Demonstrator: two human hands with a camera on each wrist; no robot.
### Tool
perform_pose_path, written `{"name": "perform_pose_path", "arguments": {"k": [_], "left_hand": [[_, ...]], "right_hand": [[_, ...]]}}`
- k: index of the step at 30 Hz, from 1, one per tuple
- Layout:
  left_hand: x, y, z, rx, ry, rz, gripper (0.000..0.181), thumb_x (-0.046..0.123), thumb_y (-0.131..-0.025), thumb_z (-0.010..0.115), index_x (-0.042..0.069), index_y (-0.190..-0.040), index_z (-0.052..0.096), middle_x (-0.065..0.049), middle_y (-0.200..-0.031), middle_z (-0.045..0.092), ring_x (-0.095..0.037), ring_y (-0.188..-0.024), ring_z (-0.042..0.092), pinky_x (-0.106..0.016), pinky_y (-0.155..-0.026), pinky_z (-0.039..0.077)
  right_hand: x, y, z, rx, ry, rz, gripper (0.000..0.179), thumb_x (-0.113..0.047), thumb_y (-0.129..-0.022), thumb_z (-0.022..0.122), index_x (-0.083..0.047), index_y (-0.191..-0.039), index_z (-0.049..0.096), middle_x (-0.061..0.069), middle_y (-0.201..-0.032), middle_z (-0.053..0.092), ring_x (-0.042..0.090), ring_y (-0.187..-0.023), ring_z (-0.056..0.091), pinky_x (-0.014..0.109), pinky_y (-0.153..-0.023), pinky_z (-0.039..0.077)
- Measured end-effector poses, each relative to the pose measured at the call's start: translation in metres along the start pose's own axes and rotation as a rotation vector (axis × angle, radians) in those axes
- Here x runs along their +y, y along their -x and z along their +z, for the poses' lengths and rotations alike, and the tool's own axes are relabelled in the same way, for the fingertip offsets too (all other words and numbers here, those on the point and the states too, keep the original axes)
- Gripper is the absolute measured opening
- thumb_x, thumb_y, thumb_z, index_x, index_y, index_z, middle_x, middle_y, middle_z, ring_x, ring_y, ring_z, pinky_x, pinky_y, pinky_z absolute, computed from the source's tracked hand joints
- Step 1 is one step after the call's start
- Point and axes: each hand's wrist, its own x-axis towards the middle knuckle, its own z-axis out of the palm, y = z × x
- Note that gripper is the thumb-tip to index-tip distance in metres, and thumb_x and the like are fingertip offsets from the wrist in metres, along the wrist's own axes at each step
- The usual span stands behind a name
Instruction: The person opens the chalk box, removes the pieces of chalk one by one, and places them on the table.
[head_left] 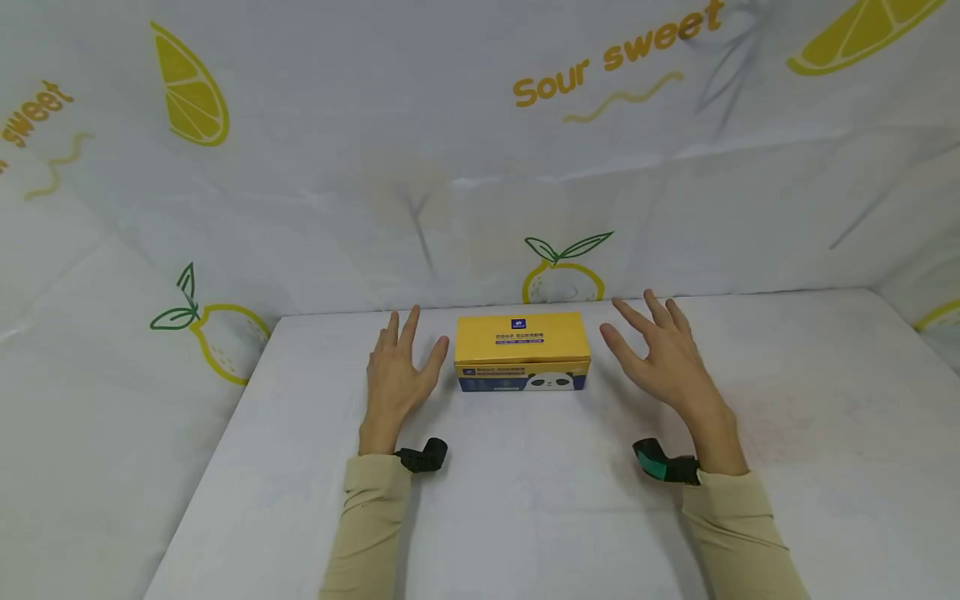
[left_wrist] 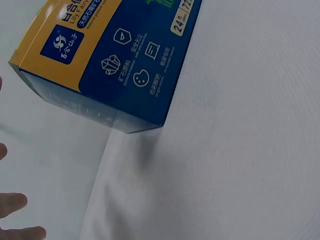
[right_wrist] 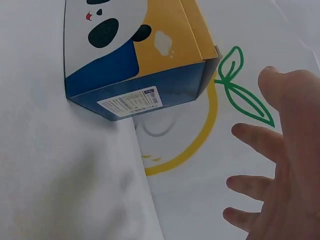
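A yellow and blue cardboard box with a panda on its front rests on the white table, its lid closed. Just left of it, the left hand is held with fingers spread and thumb toward the box. On the other side, the right hand is spread in the same way, apart from the box. The left wrist view shows the front of the box with fingertips at the left edge. A white label marks the end of the box in the right wrist view, beside the right hand.
The white table meets an upright white cloth printed with lemons and lettering close behind the box. Black wrist cameras, the left one and the right one, are worn at the sleeve cuffs.
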Motion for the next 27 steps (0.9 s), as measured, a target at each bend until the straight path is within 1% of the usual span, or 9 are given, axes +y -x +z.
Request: {"name": "perform_pose_path", "arguments": {"k": [2,6,9,11,13,17,22,24,27], "left_hand": [[0.000,-0.001,0.003,0.002,0.089,0.013,0.072,0.057,-0.100,0.051,0.029,-0.163,0.028,-0.017,-0.170,0.021,-0.048,-0.154,0.024,-0.074,-0.118,0.023],[0.002,-0.002,0.013,-0.025,0.332,0.051,0.066,0.049,-0.105,0.049,0.028,-0.163,0.026,-0.010,-0.170,0.026,-0.040,-0.156,0.027,-0.064,-0.122,0.026],[0.003,-0.002,0.020,-0.054,0.499,0.083,0.062,0.042,-0.108,0.045,0.027,-0.164,0.024,-0.010,-0.169,0.028,-0.040,-0.153,0.033,-0.059,-0.123,0.029],[0.004,-0.001,0.024,-0.065,0.569,0.098,0.060,0.040,-0.109,0.043,0.028,-0.164,0.024,-0.014,-0.168,0.029,-0.043,-0.150,0.037,-0.060,-0.121,0.032],[0.005,-0.001,0.028,-0.072,0.611,0.121,0.058,0.038,-0.110,0.041,0.026,-0.164,0.024,-0.019,-0.167,0.029,-0.045,-0.150,0.037,-0.061,-0.120,0.032],[0.007,0.001,0.034,-0.096,0.669,0.146,0.056,0.036,-0.110,0.036,0.023,-0.163,0.024,-0.021,-0.166,0.028,-0.046,-0.151,0.034,-0.060,-0.119,0.035],[0.007,0.002,0.039,-0.151,0.730,0.131,0.055,0.035,-0.111,0.033,0.024,-0.164,0.022,-0.020,-0.167,0.027,-0.039,-0.154,0.033,-0.056,-0.122,0.033],[0.006,0.003,0.041,-0.173,0.743,0.138,0.056,0.035,-0.111,0.033,0.023,-0.164,0.021,-0.019,-0.168,0.026,-0.037,-0.155,0.030,-0.056,-0.123,0.032],[0.005,0.003,0.044,-0.197,0.757,0.179,0.058,0.032,-0.110,0.036,0.019,-0.164,0.021,-0.017,-0.168,0.025,-0.035,-0.156,0.027,-0.057,-0.125,0.027]], "right_hand": [[-0.001,-0.002,0.003,-0.013,-0.048,-0.001,0.070,-0.056,-0.104,0.046,-0.012,-0.158,0.040,0.028,-0.169,0.014,0.056,-0.155,0.004,0.081,-0.114,0.013],[-0.004,-0.005,0.012,-0.024,-0.174,-0.017,0.064,-0.049,-0.106,0.047,-0.012,-0.157,0.041,0.026,-0.169,0.017,0.054,-0.154,0.011,0.081,-0.112,0.018],[-0.005,-0.007,0.018,-0.022,-0.253,-0.043,0.059,-0.044,-0.108,0.047,-0.011,-0.156,0.042,0.026,-0.168,0.021,0.052,-0.154,0.017,0.078,-0.114,0.021],[-0.004,-0.008,0.022,-0.027,-0.288,-0.058,0.057,-0.042,-0.108,0.047,-0.011,-0.156,0.042,0.024,-0.168,0.023,0.049,-0.155,0.019,0.077,-0.115,0.023],[-0.004,-0.008,0.025,-0.028,-0.310,-0.079,0.056,-0.040,-0.109,0.046,-0.011,-0.156,0.043,0.023,-0.167,0.025,0.047,-0.155,0.021,0.075,-0.115,0.025],[-0.004,-0.008,0.029,-0.029,-0.343,-0.105,0.054,-0.039,-0.109,0.044,-0.011,-0.156,0.044,0.022,-0.166,0.027,0.046,-0.154,0.023,0.074,-0.114,0.028],[-0.005,-0.008,0.032,-0.042,-0.385,-0.121,0.053,-0.038,-0.110,0.043,-0.012,-0.156,0.043,0.018,-0.166,0.029,0.044,-0.154,0.025,0.074,-0.113,0.032],[-0.005,-0.008,0.034,-0.056,-0.415,-0.120,0.052,-0.037,-0.110,0.043,-0.015,-0.157,0.041,0.015,-0.167,0.029,0.043,-0.154,0.025,0.074,-0.113,0.031],[-0.006,-0.008,0.035,-0.089,-0.459,-0.104,0.052,-0.036,-0.110,0.044,-0.018,-0.159,0.038,0.013,-0.167,0.029,0.042,-0.153,0.026,0.075,-0.114,0.026]]}}
